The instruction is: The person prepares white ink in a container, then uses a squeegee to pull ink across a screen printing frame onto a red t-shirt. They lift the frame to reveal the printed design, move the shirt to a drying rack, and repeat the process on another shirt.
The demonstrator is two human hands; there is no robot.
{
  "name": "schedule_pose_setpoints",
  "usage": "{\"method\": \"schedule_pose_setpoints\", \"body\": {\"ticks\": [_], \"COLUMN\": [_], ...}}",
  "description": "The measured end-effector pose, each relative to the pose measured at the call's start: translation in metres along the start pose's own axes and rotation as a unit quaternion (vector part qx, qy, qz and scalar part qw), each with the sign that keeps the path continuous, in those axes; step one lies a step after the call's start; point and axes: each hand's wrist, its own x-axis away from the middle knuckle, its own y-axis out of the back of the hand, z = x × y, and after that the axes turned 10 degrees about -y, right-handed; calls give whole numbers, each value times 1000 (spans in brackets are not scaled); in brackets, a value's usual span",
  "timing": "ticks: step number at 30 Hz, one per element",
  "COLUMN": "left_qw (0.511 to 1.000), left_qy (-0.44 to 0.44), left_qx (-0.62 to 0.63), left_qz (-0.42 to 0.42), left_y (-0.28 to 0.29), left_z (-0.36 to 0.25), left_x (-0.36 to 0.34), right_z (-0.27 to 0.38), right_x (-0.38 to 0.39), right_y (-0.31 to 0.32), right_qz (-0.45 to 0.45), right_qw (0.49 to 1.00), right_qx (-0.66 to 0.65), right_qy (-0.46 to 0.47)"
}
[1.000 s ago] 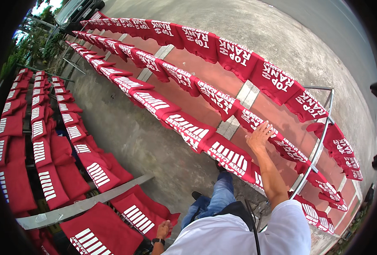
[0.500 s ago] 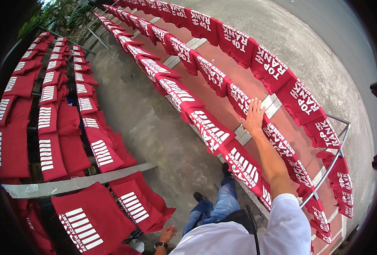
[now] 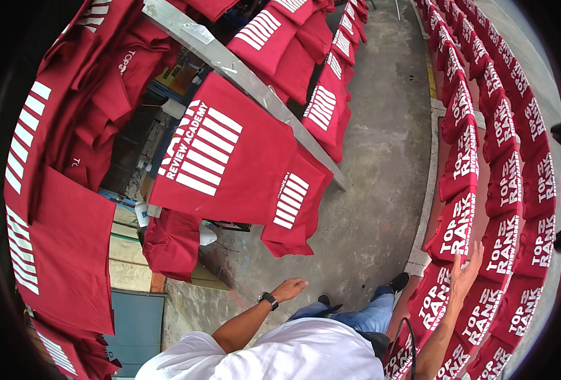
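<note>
Red shirts with white lettering and bars hang in a long row on my right. My right hand is raised at this row with fingers apart, holding nothing; whether it touches the cloth is unclear. My left hand, wearing a black watch, hangs low over the concrete with loosely bent fingers and nothing visible in it. Ahead of it, a large red shirt lies spread beside a smaller printed piece.
A long grey beam crosses the racks on the left, where more red garments are draped. A concrete path runs between the racks, edged by a kerb. White containers sit under the left rack. Outer shirt rows curve along the right.
The view has swung toward the left rack, bringing its near shirts higher and larger. My right hand has shifted right and lower in view; my left hand appears higher and farther right.
</note>
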Motion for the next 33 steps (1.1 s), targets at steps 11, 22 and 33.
{"method": "schedule_pose_setpoints", "body": {"ticks": [11, 22, 33], "left_qw": [982, 899, 840], "left_qy": [132, 262, 236], "left_qx": [132, 329, 469], "left_qz": [-30, -121, -134], "left_y": [-40, -129, -127], "left_z": [305, 531, 461], "left_x": [155, 242, 341], "right_z": [222, 249, 314], "right_x": [341, 445, 420], "right_y": [-130, -200, -324], "right_qz": [579, 592, 606], "right_qw": [802, 773, 720], "right_qx": [9, 138, 257], "right_qy": [147, 184, 218]}}
